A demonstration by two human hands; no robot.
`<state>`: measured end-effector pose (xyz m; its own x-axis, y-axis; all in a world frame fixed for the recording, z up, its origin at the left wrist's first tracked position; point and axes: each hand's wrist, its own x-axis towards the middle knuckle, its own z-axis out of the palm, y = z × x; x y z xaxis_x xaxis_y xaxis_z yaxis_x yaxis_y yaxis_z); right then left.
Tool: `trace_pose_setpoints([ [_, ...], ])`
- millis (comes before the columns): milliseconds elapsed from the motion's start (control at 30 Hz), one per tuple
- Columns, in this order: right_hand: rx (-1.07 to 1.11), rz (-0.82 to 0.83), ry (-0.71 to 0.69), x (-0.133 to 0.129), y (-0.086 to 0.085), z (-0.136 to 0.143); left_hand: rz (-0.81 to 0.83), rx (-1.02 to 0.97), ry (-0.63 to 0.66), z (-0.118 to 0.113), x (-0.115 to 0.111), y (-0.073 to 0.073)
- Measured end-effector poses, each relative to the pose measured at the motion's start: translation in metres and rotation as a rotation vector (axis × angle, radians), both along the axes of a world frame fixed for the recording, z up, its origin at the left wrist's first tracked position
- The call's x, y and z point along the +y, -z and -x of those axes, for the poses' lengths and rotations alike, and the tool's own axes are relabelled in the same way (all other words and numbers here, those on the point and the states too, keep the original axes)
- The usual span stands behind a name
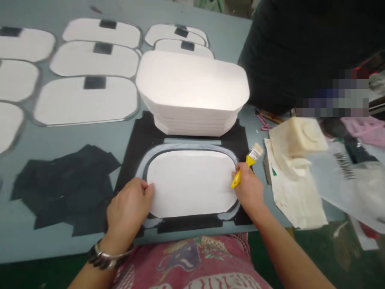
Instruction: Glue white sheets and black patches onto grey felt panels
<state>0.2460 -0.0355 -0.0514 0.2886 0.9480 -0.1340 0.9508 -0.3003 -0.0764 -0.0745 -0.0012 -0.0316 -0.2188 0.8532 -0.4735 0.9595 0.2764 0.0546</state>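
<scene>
The left hand (130,208) lies flat, fingers pressing the left edge of the white rounded card panel (191,182) on the black glue-smeared mat (135,140). The right hand (249,188) pinches a yellow-handled brush (248,164) — touching the panel's right edge. Thin, light, probably bendable — best held by both edges.

head cam | looks forward and down | close over table (180,32) edge | single view
</scene>
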Motion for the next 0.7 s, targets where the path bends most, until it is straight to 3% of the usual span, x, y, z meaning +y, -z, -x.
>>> trace_pose_setpoints([
  [133,-0.017,-0.023,-0.016,-0.001,0.002,0.0,-0.091,-0.034,-0.009,0.0,-0.003,-0.003],
  [700,0.005,0.103,0.005,0.011,-0.01,0.0,0.041,-0.065,0.037,0.015,0.009,0.003],
])
